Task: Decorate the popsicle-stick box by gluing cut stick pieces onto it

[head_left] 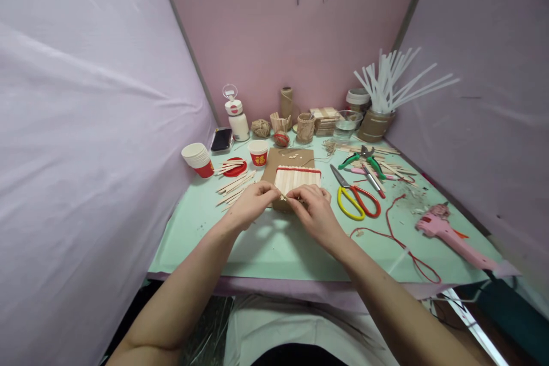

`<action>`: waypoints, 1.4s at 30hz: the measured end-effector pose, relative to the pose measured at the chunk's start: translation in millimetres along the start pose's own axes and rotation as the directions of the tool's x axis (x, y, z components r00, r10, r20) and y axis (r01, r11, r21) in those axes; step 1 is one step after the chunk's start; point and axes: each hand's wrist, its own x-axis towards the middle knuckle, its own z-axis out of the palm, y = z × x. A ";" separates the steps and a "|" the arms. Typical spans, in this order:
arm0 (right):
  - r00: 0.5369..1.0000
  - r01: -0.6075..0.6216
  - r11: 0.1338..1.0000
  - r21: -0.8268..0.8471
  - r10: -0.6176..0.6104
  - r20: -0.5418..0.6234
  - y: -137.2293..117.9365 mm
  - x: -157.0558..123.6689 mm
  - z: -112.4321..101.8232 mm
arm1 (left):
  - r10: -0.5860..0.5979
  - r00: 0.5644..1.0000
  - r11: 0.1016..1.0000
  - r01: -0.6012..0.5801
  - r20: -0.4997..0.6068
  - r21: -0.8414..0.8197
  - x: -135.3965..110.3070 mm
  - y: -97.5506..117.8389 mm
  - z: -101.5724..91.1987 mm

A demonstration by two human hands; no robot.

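Note:
A small panel of pale wooden craft sticks (298, 179), with red cord along its far edge, lies on a brown cardboard piece (271, 167). At the panel's near edge, my left hand (256, 200) and my right hand (313, 206) face each other with fingertips pinched close together. Between them is a small, thin, pale piece, too small to name; both hands seem closed on it. My fingers hide part of the panel's near side. Several tiny pale wooden bits (295, 156) lie on the cardboard beyond the panel.
To the right are scissors (358, 200), green-handled pliers (364, 160), red cord (388, 234) and a pink glue gun (450, 234). Loose sticks (235, 186), a red lid (235, 167) and paper cups (197, 159) sit left. A bottle (238, 120) and twine ball (261, 128) stand behind.

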 end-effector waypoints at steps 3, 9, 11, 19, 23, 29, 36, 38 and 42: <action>1.000 0.002 1.000 -0.009 -0.002 -0.021 0.4 0.0 0.6 | 0.004 1.000 1.000 -0.004 -0.010 -0.012 -0.2 -0.9 -0.1; 0.994 0.075 0.995 -0.068 -0.080 -0.079 1.1 -1.8 2.0 | 0.111 0.993 0.993 -0.109 0.043 -0.040 -6.9 -0.8 -2.2; 0.988 0.105 0.990 -0.094 -0.115 -0.102 2.6 -2.8 2.6 | 0.123 0.988 0.992 -0.119 0.092 -0.043 -9.6 0.0 -3.8; 0.963 0.199 0.966 -0.167 -0.225 -0.150 7.7 -4.3 4.2 | 0.154 0.968 0.983 -0.130 0.200 -0.127 -9.8 -7.6 -8.1; 0.948 0.214 0.957 -0.198 -0.252 -0.194 8.5 -4.5 4.8 | 0.211 0.953 0.977 -0.209 0.216 -0.034 -9.8 -10.0 -11.5; 0.929 0.227 0.955 -0.189 -0.271 -0.252 11.8 -7.4 6.1 | 0.377 0.925 0.857 -0.365 0.038 0.364 -18.2 -16.3 -14.8; 0.963 0.155 0.978 -0.140 -0.181 -0.199 8.0 -8.5 5.8 | 0.439 0.897 0.805 -0.370 -0.045 0.465 -21.0 -16.3 -2.7; 0.962 0.155 0.978 -0.139 -0.181 -0.204 7.1 -7.7 6.5 | 0.437 0.899 0.805 -0.375 -0.033 0.460 -17.2 -14.2 2.7; 0.957 0.163 0.973 -0.165 -0.196 -0.215 11.6 -7.1 3.8 | 0.428 0.903 0.797 -0.398 0.041 0.454 -8.9 -11.8 7.8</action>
